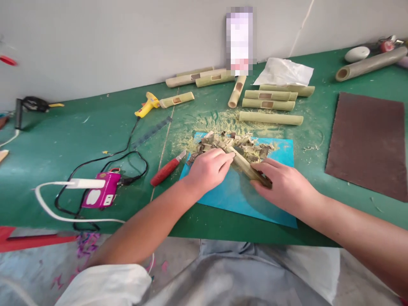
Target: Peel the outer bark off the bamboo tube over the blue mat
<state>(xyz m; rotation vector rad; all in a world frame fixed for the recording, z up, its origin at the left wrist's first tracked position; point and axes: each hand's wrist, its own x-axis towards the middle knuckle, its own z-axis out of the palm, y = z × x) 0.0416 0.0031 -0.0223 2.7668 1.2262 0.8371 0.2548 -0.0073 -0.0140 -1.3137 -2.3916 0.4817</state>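
Note:
A pale bamboo tube (244, 163) lies slantwise between my hands, above a blue sheet (255, 204). My right hand (282, 180) is closed around its near end, thumb and fingers on opposite sides. At the far end, my left hand (212, 168) is closed with its fingertips pressed on the tube; whether something small is also pinched there is hidden. Just beyond lies a heap of torn brown and beige scraps (255, 148), mixed with yellowish shavings (219, 121). A red-handled knife (167, 170) rests left of my left hand.
Several bamboo tubes (270, 118), some with cut windows, lie toward the wall. A yellow glue gun (148, 105) and a magenta power adapter (101, 190) with cords are at left. A brown sheet (368, 144) lies right; a phone (239, 42) leans on the wall.

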